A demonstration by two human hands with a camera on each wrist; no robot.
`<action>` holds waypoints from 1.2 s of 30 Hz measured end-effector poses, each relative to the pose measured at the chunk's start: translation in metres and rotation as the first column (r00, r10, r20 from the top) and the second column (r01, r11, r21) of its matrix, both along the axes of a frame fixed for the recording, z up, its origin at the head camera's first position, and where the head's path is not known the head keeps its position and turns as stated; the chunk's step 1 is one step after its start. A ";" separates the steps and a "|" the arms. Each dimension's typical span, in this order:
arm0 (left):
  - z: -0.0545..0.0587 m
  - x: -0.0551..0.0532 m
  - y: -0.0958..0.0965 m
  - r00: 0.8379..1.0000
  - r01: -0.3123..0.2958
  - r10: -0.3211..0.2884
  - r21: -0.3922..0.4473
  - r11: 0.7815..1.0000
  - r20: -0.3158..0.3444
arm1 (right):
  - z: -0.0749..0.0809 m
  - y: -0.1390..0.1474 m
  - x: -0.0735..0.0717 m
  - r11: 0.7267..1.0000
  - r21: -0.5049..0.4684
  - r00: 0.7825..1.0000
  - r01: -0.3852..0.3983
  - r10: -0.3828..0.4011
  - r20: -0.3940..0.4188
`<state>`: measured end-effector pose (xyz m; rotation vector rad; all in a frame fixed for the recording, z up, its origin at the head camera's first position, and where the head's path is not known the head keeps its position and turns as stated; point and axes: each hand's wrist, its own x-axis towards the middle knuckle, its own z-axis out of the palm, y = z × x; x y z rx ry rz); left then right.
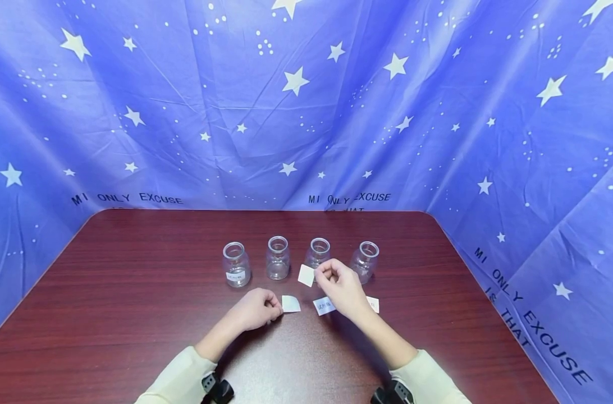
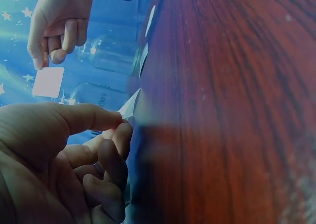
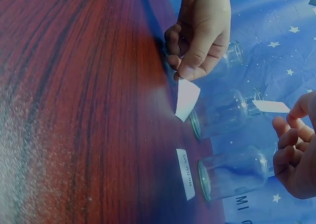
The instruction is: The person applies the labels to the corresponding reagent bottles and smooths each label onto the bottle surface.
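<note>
Low over the table, my left hand [image 1: 258, 310] pinches the edge of a white paper label [image 1: 290, 304] between thumb and forefinger. The label bends upward, as the right wrist view also shows. My right hand [image 1: 343, 287] is raised and pinches a small white square of paper [image 1: 306, 275] by one edge, in front of a glass jar [image 1: 319, 247]. Below the right hand lies another label [image 1: 323, 306] with handwriting on it. A further label [image 1: 374, 304] is partly hidden by the right forearm.
Several open glass jars stand in a row beyond the hands. The leftmost jar [image 1: 239, 261] bears a written label [image 1: 235, 276] on its front; the rightmost jar [image 1: 367, 261] is partly behind the right hand. A blue starred curtain [image 1: 296, 140] closes off the dark red table [image 1: 135, 314].
</note>
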<state>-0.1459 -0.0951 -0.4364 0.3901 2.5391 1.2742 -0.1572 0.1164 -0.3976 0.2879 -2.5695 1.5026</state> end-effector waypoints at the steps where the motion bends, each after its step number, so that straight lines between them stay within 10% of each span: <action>1: 0.000 0.000 0.000 1.000 -0.003 0.003 -0.006 1.000 -0.008 | 0.000 0.000 0.000 1.000 -0.001 1.000 -0.002 0.002 0.000; 12: 0.006 0.001 -0.003 0.999 -0.034 0.032 -0.054 0.998 -0.039 | -0.001 -0.001 0.001 1.000 0.022 1.000 -0.013 0.013 -0.017; 36: 0.013 -0.007 0.007 0.979 -0.107 0.145 0.246 0.963 -0.143 | -0.014 -0.013 0.005 0.987 0.139 0.990 -0.085 0.099 -0.099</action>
